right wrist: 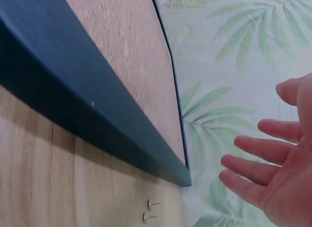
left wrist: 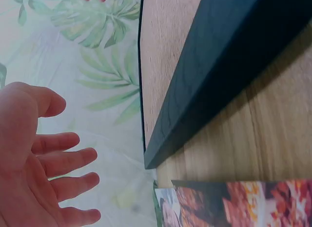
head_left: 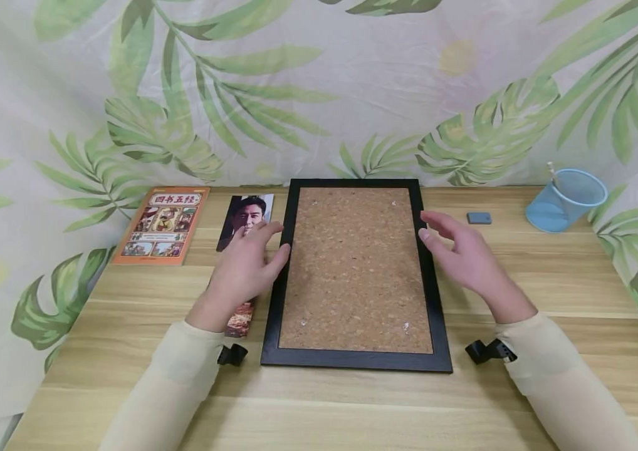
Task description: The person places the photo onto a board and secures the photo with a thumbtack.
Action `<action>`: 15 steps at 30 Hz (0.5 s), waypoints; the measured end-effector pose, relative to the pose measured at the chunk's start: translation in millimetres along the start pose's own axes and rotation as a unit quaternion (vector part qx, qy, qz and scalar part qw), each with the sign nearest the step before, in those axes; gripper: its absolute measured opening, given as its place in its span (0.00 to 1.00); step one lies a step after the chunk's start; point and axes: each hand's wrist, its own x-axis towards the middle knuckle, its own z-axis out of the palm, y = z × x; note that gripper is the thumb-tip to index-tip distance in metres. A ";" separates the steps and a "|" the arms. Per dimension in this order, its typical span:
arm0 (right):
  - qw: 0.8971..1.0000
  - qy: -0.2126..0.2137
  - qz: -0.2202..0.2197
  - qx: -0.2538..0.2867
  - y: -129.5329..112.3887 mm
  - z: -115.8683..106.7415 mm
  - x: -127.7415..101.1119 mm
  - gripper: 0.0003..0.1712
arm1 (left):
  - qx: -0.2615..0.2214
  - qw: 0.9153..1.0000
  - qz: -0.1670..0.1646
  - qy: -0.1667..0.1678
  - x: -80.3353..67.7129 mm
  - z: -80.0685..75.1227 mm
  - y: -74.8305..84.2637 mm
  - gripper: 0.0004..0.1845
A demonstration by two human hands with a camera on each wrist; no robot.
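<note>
A corkboard [head_left: 355,269] in a black frame [head_left: 355,358] lies on the table between both hands. My left hand [head_left: 242,266] is at its left side, fingers spread and holding nothing, and partly covers a photo print [head_left: 229,216] of a person. Below that hand, another print [head_left: 240,321] with reddish patterns shows beside the frame. My right hand [head_left: 462,254] is by the right edge of the board, its fingers loosely bent with nothing in them. Two thumbtacks [right wrist: 151,204] lie on the table beside the frame in the right wrist view.
An orange illustrated book [head_left: 161,225] lies at the far left. Toward the back right are a small blue block [head_left: 479,218] and a translucent blue cup [head_left: 558,210] with a thin stick in it. A leaf-patterned cloth [head_left: 375,94] hangs behind the table [head_left: 353,413].
</note>
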 end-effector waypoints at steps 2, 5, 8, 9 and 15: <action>1.000 0.008 0.000 0.023 4.2 -1.6 2.2 0.31 | -0.013 1.000 -0.013 0.005 -1.6 -1.6 -3.1 0.24; 0.999 0.016 -0.003 0.037 10.6 -3.7 5.0 0.28 | -0.034 0.999 -0.032 0.010 -3.1 -4.3 -7.6 0.24; 0.999 0.019 -0.001 0.036 17.6 -5.6 7.6 0.25 | -0.049 0.997 -0.052 0.019 -3.0 -7.3 -12.5 0.22; 0.999 0.021 0.003 0.031 20.4 -6.2 8.3 0.24 | -0.057 0.997 -0.058 0.018 -2.6 -8.5 -14.2 0.22; 0.999 0.021 0.023 -0.018 37.3 -9.8 11.1 0.19 | -0.086 0.993 -0.078 0.034 0.6 -14.9 -25.6 0.21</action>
